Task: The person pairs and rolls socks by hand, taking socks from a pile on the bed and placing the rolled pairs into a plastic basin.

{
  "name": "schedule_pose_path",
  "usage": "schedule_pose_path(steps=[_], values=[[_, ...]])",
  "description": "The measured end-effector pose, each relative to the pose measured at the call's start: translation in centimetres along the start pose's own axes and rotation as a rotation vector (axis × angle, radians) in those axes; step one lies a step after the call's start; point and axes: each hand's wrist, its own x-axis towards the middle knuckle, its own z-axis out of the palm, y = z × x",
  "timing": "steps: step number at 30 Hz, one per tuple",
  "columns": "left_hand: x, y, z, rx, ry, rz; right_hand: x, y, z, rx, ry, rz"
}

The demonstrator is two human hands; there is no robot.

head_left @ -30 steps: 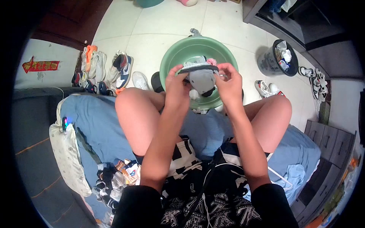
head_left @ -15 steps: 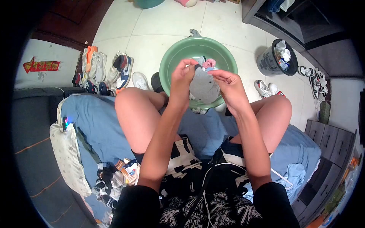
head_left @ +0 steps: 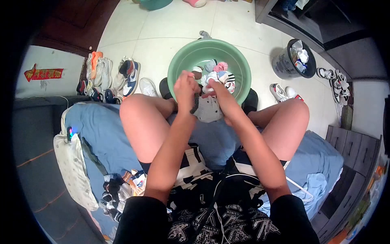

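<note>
A grey sock (head_left: 208, 110) with a dark cuff hangs between my hands, over the near rim of a green basin (head_left: 177, 61). My left hand (head_left: 187, 90) is closed round the sock's dark cuff end. On the other side, my right hand (head_left: 221, 96) is against the sock's upper part, thumb and fingers around its edge; some fingertips are hidden. Inside the basin lie several bundled socks: a pink one (head_left: 221, 66), a grey one (head_left: 210, 65), a brown and white one (head_left: 197, 71) and white ones with dark stripes.
Another grey sock (head_left: 205, 35) lies by the basin's far rim. Shoes (head_left: 132, 77) line the left wall, with more sneakers (head_left: 280, 93) at right. A bin (head_left: 285, 65) stands at the right. Beside me on the blue bed (head_left: 97, 126) is a pile of loose socks (head_left: 115, 191).
The grey sock has moved down and left and is bunched lower. My left hand has closed more round its cuff, and my right hand has swung inward, uncovering more socks in the basin.
</note>
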Motion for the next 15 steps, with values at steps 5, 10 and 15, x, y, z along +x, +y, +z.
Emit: schedule_pose_path(steps=[5, 10, 15], values=[[-0.2, 3.0, 0.1, -0.196, 0.135, 0.180, -2.1, -4.7, -1.2, -0.072, -0.281, 0.277], [-0.2, 5.2, -1.1, -0.216, 0.114, 0.226, -1.5, -8.1, -6.5, -0.084, 0.165, -0.188], [-0.4, 5.2, -0.9, -0.264, 0.100, 0.184, -0.1, -7.2, -8.9, 0.117, 0.211, -0.190]])
